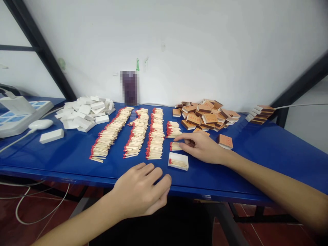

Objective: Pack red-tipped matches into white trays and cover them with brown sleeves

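My right hand reaches over a small bunch of red-tipped matches on the blue table, its index finger and thumb closed about them. Just above that hand lies a short row of matches. Below it sits a white matchbox tray with a few matches lying inside. Curled into a loose fist, my left hand rests at the table's front edge, left of the tray; its palm is hidden and nothing shows in it. Three long rows of matches lie side by side beyond it.
White trays are heaped at the back left, with one tray apart. Matchbox sleeves pile up at the back right, near a stack of matchboxes and a single box. A power strip and charger occupy the left end.
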Demonstrator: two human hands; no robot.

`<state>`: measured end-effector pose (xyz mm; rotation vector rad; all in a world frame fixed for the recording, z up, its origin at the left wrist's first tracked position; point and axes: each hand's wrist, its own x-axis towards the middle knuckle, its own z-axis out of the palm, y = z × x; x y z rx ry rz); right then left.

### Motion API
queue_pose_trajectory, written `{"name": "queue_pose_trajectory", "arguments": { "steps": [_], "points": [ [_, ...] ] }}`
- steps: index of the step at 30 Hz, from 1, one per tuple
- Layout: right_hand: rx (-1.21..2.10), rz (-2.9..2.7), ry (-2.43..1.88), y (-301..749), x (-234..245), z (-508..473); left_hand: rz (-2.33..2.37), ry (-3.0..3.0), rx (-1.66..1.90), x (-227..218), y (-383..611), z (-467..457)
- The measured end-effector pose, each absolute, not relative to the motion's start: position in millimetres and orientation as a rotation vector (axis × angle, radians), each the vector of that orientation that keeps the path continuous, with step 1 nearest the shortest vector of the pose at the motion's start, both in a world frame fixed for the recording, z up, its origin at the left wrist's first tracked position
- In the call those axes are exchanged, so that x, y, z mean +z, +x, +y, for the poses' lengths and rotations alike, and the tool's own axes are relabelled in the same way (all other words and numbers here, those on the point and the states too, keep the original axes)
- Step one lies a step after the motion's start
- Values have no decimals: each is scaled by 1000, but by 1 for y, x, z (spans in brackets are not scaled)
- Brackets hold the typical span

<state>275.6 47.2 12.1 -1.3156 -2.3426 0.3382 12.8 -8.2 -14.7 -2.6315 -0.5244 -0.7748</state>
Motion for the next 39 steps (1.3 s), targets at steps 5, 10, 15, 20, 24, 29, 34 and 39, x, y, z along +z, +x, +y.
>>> {"name": "queue_pose_trajectory", "arguments": {
  "steps": [5, 10, 15, 20, 24, 29, 34, 39],
  "points": [
    [374, -2360, -1375, 276, 15, 48, -520, -2637, -780, -14, 13, -9],
    [483, -2342, -1420, 277, 17, 47, -522, -2635, -780, -14, 13, -8],
    [513, -2336, -1407, 275, 18, 47, -518, -2637, -774, -14, 14, -8],
    [515, -2333, -1394, 274, 18, 47, -523, -2633, -770, -15, 13, -9],
    [536, -2315, -1388, 273, 18, 46, -524, -2629, -771, -15, 12, -9],
    [559, -2308, -1381, 271, 19, 45, -528, -2629, -776, -15, 14, -9],
    [546, -2310, -1354, 270, 18, 45, -522, -2635, -768, -15, 14, -9],
    [539, -2327, -1339, 270, 21, 45, -529, -2634, -764, -15, 13, -8]
  ]
}}
